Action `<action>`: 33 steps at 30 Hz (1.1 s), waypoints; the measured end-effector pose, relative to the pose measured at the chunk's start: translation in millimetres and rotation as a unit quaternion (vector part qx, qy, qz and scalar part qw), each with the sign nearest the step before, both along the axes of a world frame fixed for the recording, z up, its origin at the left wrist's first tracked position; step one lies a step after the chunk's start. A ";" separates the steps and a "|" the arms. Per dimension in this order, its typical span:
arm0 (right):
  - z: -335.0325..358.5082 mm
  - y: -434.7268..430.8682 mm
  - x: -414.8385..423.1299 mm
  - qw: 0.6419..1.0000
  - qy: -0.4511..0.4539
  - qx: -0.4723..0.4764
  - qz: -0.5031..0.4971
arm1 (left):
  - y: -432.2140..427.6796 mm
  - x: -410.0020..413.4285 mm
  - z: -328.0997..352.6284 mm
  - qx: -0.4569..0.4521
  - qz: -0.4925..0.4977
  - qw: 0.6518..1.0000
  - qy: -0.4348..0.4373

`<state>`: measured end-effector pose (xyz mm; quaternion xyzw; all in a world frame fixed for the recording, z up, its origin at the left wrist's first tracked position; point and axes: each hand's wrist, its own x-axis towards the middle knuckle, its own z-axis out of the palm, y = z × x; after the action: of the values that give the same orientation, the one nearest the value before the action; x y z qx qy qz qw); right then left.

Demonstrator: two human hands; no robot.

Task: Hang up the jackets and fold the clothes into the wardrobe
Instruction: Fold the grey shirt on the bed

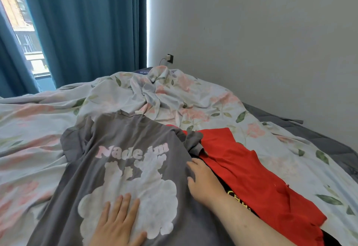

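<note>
Hands first: both are down on the grey T-shirt, which lies spread print-up on the bed's floral quilt, close in front of me. The left hand lies flat on the white cloud print with its fingers straight and together. It grips nothing and only pins the cloth. The right hand sits back-upward at the shirt's right side edge, its fingertips ending where the grey cloth meets the red garment. I cannot tell whether they pinch that edge or merely press on it.

I judge the shirt to be thin jersey: light, limp, with no stiffness of its own. Lifted from a single point it would sag and trail, so I would take it at two points along the right side, one near the shoulder seam and one lower on the side edge. Then I would carry that side over toward the middle while the left palm anchors the body. The printed patch is probably a little stiffer and tackier than the plain cloth, so a crease across it may resist.

The right sleeve is bunched and lies on the red garment, and it wants smoothing before any fold. The quilt underneath is soft and rumpled, so the shirt may creep with it. A pinch at the edge could also catch the red garment or the black garment with yellow lettering just beside my wrist.
</note>
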<state>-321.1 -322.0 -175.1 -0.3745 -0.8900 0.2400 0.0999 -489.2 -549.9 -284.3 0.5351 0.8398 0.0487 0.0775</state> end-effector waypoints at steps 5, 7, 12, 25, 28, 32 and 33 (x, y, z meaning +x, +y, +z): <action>-51.8 41.7 -28.9 0.989 0.085 -0.052 -0.111 | 10.5 6.2 -11.7 0.117 0.021 0.992 0.049; -86.5 27.1 -29.7 0.991 0.084 0.025 -0.105 | 19.9 6.5 -0.7 0.139 0.034 0.989 0.048; -118.0 22.1 -32.2 0.973 0.086 0.189 -0.105 | 130.2 -18.2 44.8 0.269 0.059 0.961 -0.029; -131.1 40.7 -36.4 0.936 0.245 0.216 -0.131 | 293.7 -58.6 10.3 0.246 0.011 0.944 -0.220; -90.1 56.7 -44.7 0.911 0.322 0.023 -0.257 | 297.6 -60.6 11.4 0.219 -0.019 0.963 -0.155; -45.6 113.7 -64.0 0.932 0.140 -0.086 -0.324 | 301.1 -60.1 11.3 0.216 -0.018 0.972 -0.094; -38.6 120.2 -71.4 0.947 0.064 -0.083 -0.303 | 300.7 -59.4 11.3 0.226 -0.005 0.968 -0.111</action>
<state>-392.5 -201.8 -213.7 -0.6175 -0.7032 0.2947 0.1933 -548.6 -249.2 -272.9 0.5340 0.7904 0.2965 0.0476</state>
